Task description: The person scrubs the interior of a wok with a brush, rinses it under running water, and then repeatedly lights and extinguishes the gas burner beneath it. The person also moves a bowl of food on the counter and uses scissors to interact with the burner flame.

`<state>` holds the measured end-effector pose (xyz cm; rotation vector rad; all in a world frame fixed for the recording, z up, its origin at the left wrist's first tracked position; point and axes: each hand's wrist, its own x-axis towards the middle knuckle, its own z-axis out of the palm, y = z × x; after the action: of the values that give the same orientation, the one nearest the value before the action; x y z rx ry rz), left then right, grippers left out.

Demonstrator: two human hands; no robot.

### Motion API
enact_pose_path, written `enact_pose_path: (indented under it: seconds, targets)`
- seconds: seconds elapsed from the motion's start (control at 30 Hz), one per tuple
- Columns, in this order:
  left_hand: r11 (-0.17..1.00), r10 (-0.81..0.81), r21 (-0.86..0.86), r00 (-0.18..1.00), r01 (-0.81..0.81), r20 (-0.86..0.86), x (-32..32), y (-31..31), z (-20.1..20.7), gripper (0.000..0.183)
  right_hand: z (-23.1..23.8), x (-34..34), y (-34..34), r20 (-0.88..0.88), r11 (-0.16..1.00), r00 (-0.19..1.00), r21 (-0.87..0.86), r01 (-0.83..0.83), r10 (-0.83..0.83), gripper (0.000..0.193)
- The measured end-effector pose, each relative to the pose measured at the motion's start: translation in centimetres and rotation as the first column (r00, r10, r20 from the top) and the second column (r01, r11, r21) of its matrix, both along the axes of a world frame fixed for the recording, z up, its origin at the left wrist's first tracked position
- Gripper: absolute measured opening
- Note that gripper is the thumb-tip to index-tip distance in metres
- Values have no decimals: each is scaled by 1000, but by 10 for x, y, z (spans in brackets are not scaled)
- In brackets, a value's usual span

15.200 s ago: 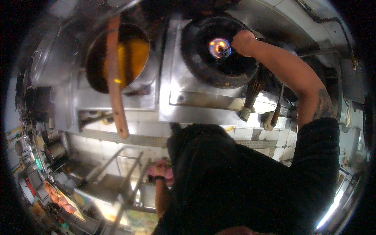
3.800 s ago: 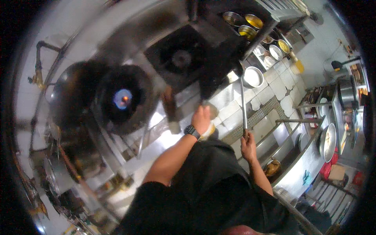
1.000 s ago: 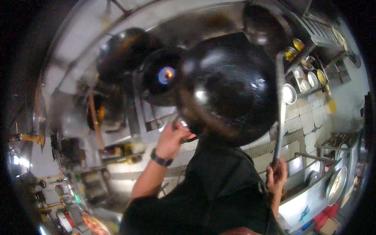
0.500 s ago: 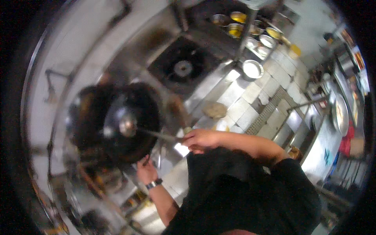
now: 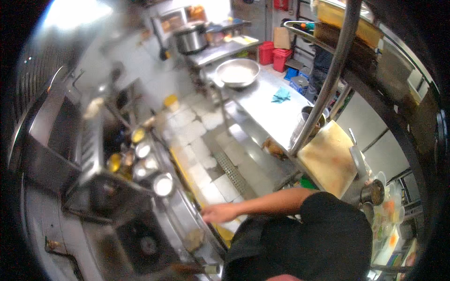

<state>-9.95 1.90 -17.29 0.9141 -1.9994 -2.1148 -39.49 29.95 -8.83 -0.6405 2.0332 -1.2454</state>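
Observation:
My right hand (image 5: 219, 213) reaches out over the front edge of the steel stove (image 5: 177, 210). Its fingers are blurred, and I cannot make out anything in them. Closest to it are a brownish lump (image 5: 193, 240), perhaps a cloth or sponge, on the steel ledge, and a round white-filled bowl (image 5: 162, 185) farther along. A brown handle with a pale end (image 5: 212, 269) lies near the lower edge. My left hand is out of view, and so are the wok and ladle.
Left is a dark burner (image 5: 148, 244); beyond it stand several small seasoning bowls (image 5: 142, 150). Across the tiled floor (image 5: 187, 124), with its drain grate (image 5: 228, 171), a steel table (image 5: 262, 100) carries a wide metal bowl (image 5: 237, 73). A metal post (image 5: 328, 89) rises beside a cutting board (image 5: 330, 157).
The view has swung to the right, away from the wok. My right hand has let go of the ladle, which is out of sight. My left hand has left the picture.

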Motion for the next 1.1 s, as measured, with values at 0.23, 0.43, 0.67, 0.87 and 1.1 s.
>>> enact_pose_path:
  seconds: [0.23, 0.43, 0.67, 0.87, 1.1]
  targets:
    - [809, -470, -531, 821, 252, -325, -214, 102, 157, 28, -23, 53, 168, 46, 652, 651, 109, 751, -757, 44]
    - [592, -805, -739, 287, 322, -520, -343, 227, 304, 29, -61, 75, 212, 53, 681, 680, 110, 724, -732, 47]
    - [367, -905, -927, -197, 84, -376, -479, 374, 449, 20, -37, 16, 272, 116, 745, 738, 43, 665, -665, 49]
    - [325, -824, -945, -483, 27, -297, -564, 505, 498, 13, -7, -29, 314, 167, 827, 811, 64, 558, -560, 49]
    - [151, -793, -985, -605, -77, -74, -584, 624, 510, 34, 12, -31, 346, 166, 740, 722, 106, 664, -672, 46]
